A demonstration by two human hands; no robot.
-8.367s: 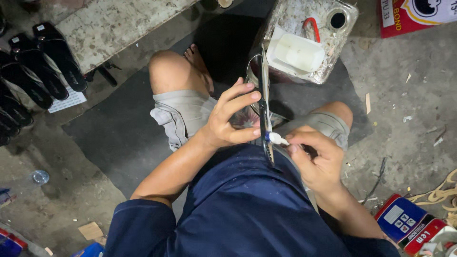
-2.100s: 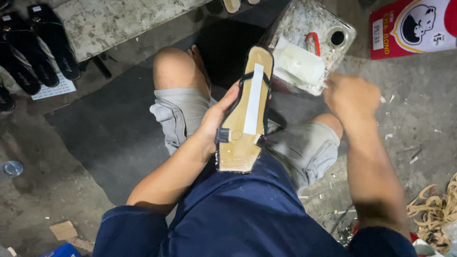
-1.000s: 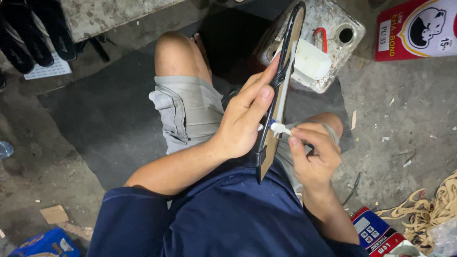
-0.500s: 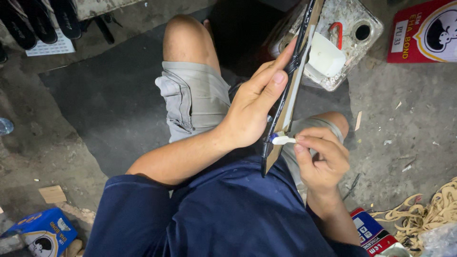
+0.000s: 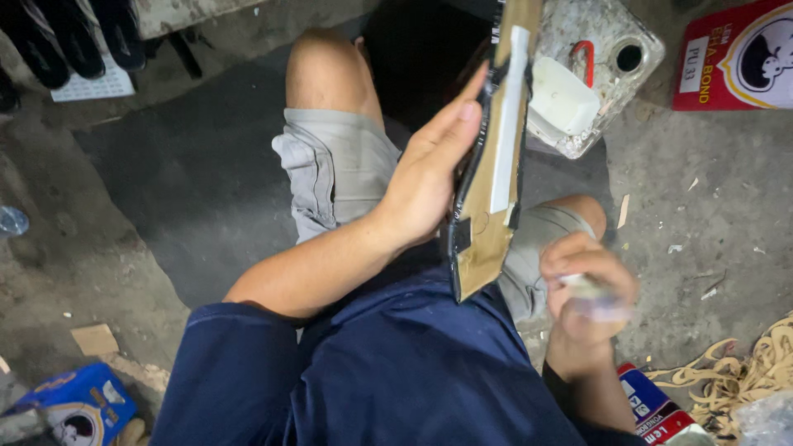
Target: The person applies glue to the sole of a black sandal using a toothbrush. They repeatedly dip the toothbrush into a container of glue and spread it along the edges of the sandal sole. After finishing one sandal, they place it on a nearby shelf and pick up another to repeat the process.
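The left hand [image 5: 425,186], near the middle of the frame, was closed around the edge of a tan shoe insole [image 5: 494,149], thumb along its left side and fingers hidden behind it. The insole stood nearly upright, running from the top centre of the frame down to just above the person's lap, its brown face turned toward the camera. A pale strip [image 5: 505,124] ran lengthwise down that face, and black material [image 5: 471,177] showed along its left edge and at a small square patch near the lower end.

The right hand [image 5: 585,285], at the lower right of centre, was curled shut around a small whitish tool [image 5: 591,296], blurred so that its kind could not be told; it sat just beside the insole's lower end, apart from it.

A grimy metal can [image 5: 607,62] with a white lump on top sat at the upper right, behind the insole. A red tin [image 5: 735,58] lay in the far upper right corner.
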